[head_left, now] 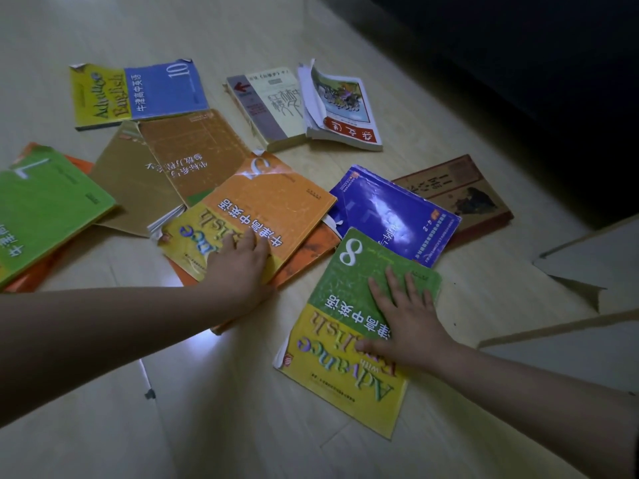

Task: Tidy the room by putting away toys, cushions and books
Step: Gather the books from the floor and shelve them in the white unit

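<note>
Left hand, right hand (both flat)

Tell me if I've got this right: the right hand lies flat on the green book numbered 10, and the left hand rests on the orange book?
Not quite. The head view shows the green book under the right hand numbered 8, not 10; the blue book farther off bears 10. The left hand does rest on the orange book.

Crops the green number-1 textbook at the left edge, hides most of an orange book beneath the orange English textbook.
</note>
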Available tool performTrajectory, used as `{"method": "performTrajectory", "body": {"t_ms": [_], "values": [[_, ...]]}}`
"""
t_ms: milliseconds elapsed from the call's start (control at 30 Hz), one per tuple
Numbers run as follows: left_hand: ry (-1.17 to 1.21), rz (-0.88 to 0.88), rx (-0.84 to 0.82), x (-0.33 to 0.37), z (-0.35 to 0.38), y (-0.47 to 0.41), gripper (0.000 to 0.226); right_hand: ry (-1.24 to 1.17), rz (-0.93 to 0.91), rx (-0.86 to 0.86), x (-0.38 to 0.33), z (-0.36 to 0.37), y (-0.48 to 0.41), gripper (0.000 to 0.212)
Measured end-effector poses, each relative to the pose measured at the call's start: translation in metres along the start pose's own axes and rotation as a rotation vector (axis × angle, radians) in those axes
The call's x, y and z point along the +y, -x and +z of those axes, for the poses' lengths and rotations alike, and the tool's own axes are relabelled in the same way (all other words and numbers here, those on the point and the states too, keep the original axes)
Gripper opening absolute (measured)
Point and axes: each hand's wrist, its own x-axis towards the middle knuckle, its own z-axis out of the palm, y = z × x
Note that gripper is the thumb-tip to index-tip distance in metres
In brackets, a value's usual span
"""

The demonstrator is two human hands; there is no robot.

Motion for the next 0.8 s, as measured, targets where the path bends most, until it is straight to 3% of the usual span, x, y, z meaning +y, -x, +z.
{"method": "performTrajectory", "body": {"t_ms": [300,433,533,700,800], "values": [[-0.023,0.083,0.009,0.003,0.0,0.021,0.068,-0.005,-0.025,0.001,-0.032,0.017,0.031,0.118],[0.032,0.226,0.069,-0.003,-0.017,0.031,0.037,-0.114,-0.078,0.164,-0.022,-0.003,0.026,0.072],[0.162,0.267,0.122,-0.005,-0.032,0.037,0.046,-0.453,-0.025,0.239,-0.014,-0.025,0.011,0.035],[0.255,0.384,0.16,0.018,-0.028,0.061,0.044,-1.351,0.222,-0.002,-0.032,-0.052,-0.006,0.033],[0.265,0.499,0.1,0.036,-0.017,0.08,0.041,-1.699,0.321,-0.076,-0.039,-0.06,-0.009,0.033]]}}
